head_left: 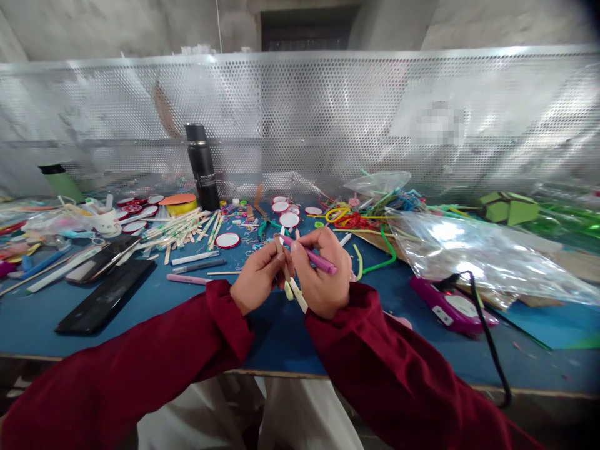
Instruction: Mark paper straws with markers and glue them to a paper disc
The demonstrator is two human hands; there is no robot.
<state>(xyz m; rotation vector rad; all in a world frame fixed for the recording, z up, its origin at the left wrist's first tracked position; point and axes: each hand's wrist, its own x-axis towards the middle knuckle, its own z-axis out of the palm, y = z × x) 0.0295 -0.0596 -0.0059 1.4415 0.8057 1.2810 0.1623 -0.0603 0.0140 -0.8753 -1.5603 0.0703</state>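
Observation:
My left hand [255,282] is closed on a flat wooden craft stick [282,255], held slantwise above the near part of the table. A pink-purple marker [320,260] lies in the closed fingers of my right hand [328,284], its front end close to the stick. Whether the tip touches the wood, I cannot tell. Pale cream strips [296,294] show below and between the hands, partly hidden by the right one. To the left of my left hand lie a pink pen [187,279], a grey pen [199,265] and a white pen [194,257].
Two dark phones [105,297] lie left. Behind them are a pile of craft sticks [180,232], a black bottle [203,169] and round white-and-red discs [289,220]. A plastic bag [492,256] and a purple corded device [452,306] occupy the right. A perforated metal screen [304,112] closes the back.

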